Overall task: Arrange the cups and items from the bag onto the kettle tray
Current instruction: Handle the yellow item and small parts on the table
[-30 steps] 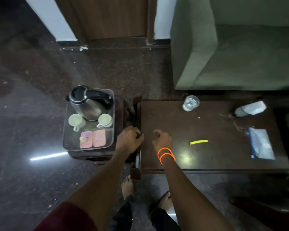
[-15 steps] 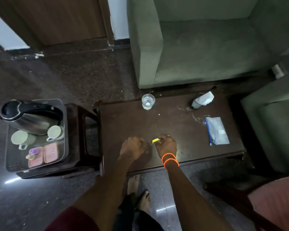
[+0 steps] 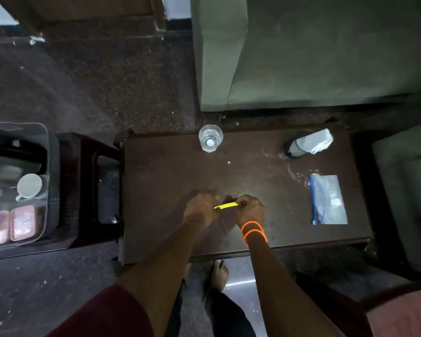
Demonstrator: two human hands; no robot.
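Scene: a person stands over a dark coffee table [image 3: 170, 166], both forearms reaching down over its near half.
Right hand: the right hand [image 3: 250, 210], orange bands at the wrist, pinches one end of a thin yellow sachet [image 3: 226, 205] between thumb and fingertips.
Left hand: the left hand [image 3: 199, 209] has its fingers curled at the sachet's other end; motion blur hides whether it grips the end or only touches it.
Sachet: it appears raised just above the tabletop, spanning the gap between the two hands, roughly level.
Destination: the kettle tray [image 3: 46, 152] sits on a low stand well to the left, at the frame edge, already holding a white cup [image 3: 29, 185] and pink packets [image 3: 22, 223].
Still on the table: a glass [image 3: 210, 139] at the far edge, a clear zip bag [image 3: 328, 199] and a wrapped item [image 3: 310, 142] to the right.
Doing it well: the sachet is light and limp, so a firm pinch by one hand probably suffices; carrying it left in a low arc and laying it flat beside the packets should keep it clear of the cup.
Risk: a loose pinch could let it slip to the floor in the gap between table and stand.
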